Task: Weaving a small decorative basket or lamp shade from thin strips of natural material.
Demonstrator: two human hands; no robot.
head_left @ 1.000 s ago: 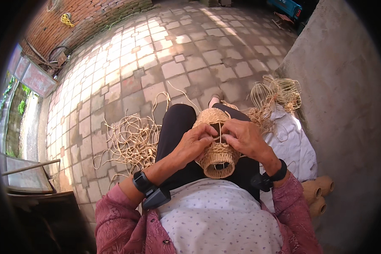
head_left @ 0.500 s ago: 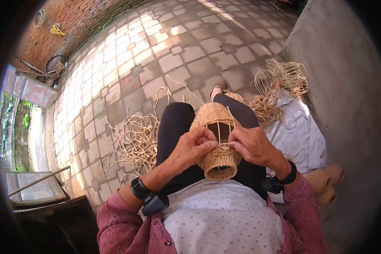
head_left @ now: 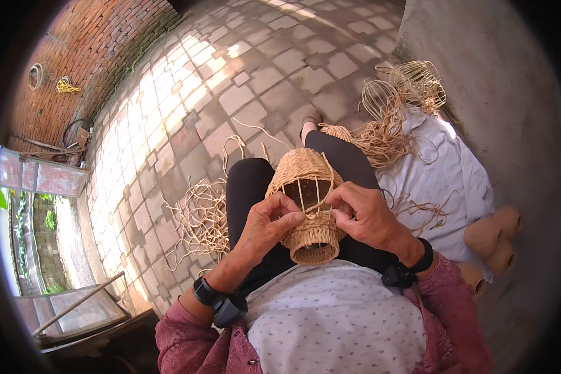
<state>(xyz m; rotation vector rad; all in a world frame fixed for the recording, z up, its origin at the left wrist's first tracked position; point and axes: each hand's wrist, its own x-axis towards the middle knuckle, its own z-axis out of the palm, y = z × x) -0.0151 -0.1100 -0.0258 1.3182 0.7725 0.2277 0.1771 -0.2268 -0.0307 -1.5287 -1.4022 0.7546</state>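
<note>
A half-woven straw basket (head_left: 300, 163) lies across my lap, its round open mouth toward me. Bare upright stakes (head_left: 301, 194) cross a gap in its side, with a dark inside behind them. My left hand (head_left: 269, 223) is closed at the gap's left edge, thumb and forefinger pinching the woven band below the stakes. On the other side, my right hand (head_left: 366, 217) is closed in a pinch at the gap's right edge, where a straw cord (head_left: 329, 167) runs down to the fingers. The fingertips partly hide what they grip.
Loose straw cord (head_left: 199, 215) lies heaped on the paving left of my knee. Another cord bundle (head_left: 383, 142) and an open stake frame (head_left: 421, 84) lie beyond a white cloth (head_left: 452, 171) at right. Several tan hollow pots (head_left: 485, 234) rest beside the wall (head_left: 480, 81).
The view has shifted, bringing more of the tan pots into sight. My right fingers have spread slightly from the left ones along the gap's edge. Both hands stay at the basket.
</note>
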